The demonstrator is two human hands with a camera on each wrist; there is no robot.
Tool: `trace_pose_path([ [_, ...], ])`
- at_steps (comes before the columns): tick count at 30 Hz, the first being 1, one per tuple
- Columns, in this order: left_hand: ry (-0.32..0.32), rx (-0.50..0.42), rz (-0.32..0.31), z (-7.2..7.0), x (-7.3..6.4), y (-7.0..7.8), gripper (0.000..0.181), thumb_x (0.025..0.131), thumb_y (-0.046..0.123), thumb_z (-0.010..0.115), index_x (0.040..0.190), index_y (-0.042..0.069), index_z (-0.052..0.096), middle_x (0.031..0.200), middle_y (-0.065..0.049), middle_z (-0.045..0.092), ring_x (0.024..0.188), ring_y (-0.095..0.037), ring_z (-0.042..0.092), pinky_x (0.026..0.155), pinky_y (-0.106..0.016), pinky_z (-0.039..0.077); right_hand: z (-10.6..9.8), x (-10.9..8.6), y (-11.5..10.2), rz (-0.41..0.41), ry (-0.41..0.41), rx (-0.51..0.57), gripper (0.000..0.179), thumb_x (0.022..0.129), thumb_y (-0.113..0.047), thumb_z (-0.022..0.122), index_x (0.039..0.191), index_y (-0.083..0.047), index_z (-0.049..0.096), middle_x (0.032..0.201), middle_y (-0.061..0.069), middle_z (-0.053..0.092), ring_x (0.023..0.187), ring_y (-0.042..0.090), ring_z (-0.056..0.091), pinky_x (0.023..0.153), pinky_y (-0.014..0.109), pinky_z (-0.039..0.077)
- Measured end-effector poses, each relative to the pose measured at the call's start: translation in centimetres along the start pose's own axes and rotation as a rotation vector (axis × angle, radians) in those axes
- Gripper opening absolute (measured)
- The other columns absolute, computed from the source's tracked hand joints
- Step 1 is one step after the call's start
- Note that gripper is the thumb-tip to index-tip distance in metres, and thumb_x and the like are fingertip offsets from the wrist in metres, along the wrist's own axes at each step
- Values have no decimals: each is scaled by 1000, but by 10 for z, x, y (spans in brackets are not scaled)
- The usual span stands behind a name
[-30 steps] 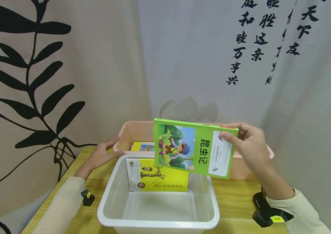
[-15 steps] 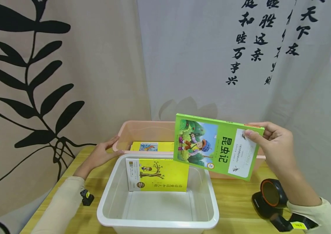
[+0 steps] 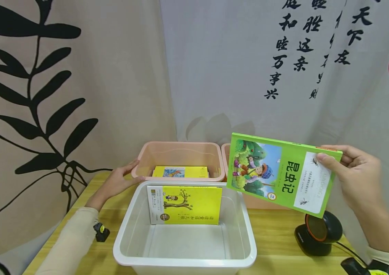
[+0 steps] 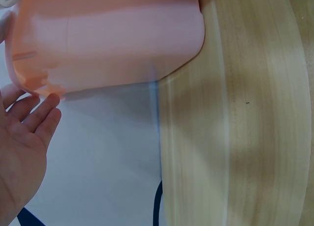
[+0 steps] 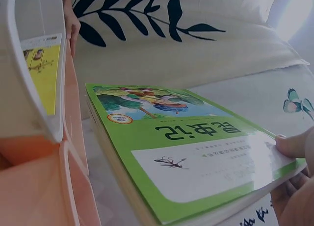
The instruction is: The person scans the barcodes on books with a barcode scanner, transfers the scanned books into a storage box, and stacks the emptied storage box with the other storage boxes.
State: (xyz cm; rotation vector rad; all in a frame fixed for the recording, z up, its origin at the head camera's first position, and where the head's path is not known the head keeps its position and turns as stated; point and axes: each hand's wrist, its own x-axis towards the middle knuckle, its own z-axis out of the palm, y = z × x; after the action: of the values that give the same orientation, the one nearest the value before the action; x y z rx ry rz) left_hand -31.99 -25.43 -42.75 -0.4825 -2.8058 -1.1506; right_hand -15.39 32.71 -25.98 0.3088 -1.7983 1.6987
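My right hand [image 3: 362, 177] holds a green paperback book [image 3: 285, 181] by its right end, thumb on the front cover and fingers behind. The book is raised above the right pink bin [image 3: 266, 202], partly hiding it. In the right wrist view, the cover of the green book [image 5: 196, 133] shows an insect drawing. My left hand [image 3: 117, 185] rests at the left corner of the left pink bin [image 3: 182, 152]. In the left wrist view, its fingertips [image 4: 49, 106] touch that bin's outer side. A yellow book [image 3: 192, 208] leans against the back wall inside the white bin [image 3: 187, 263].
Another yellow book [image 3: 194, 172] lies in the left pink bin. A black round-headed device with a cable [image 3: 321, 233] stands right of the white bin on the wooden table [image 3: 273, 248]. A printed curtain [image 3: 215, 76] hangs behind.
My right hand has carried the green book to the right, away from above the white bin and left pink bin, uncovering them. The left hand has stayed at the pink bin.
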Motion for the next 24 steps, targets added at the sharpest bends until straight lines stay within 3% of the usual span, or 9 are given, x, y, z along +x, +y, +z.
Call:
trace_pose_path([
  [9,3,2,12,0,1,-3,93,93,58,68,163,13,26,169,-13,21,149,-49,30,110,-73,32,-30,-5,3,53,55,-42,16,85,11,75,98,1,78,79,0,78,60,7,71,52,12,52],
  [13,2,-1,15,1,1,-4,93,93,57,68,163,12,25,169,-14,21,149,-49,30,110,-73,33,-42,-9,3,43,52,-62,16,86,12,74,97,1,78,79,-1,78,58,6,71,51,12,52],
  [18,-1,-9,10,1,0,-3,94,93,57,69,162,12,25,169,-14,21,149,-49,29,111,-72,32,-56,-15,8,30,40,-11,22,87,18,69,96,-1,78,81,0,79,58,7,71,49,15,52],
  [24,-4,-8,-5,-1,1,-2,95,92,58,69,163,13,25,169,-13,21,150,-49,28,111,-72,31,-72,-25,17,69,12,-17,30,88,19,66,96,-7,79,82,-2,79,59,7,71,50,15,52],
])
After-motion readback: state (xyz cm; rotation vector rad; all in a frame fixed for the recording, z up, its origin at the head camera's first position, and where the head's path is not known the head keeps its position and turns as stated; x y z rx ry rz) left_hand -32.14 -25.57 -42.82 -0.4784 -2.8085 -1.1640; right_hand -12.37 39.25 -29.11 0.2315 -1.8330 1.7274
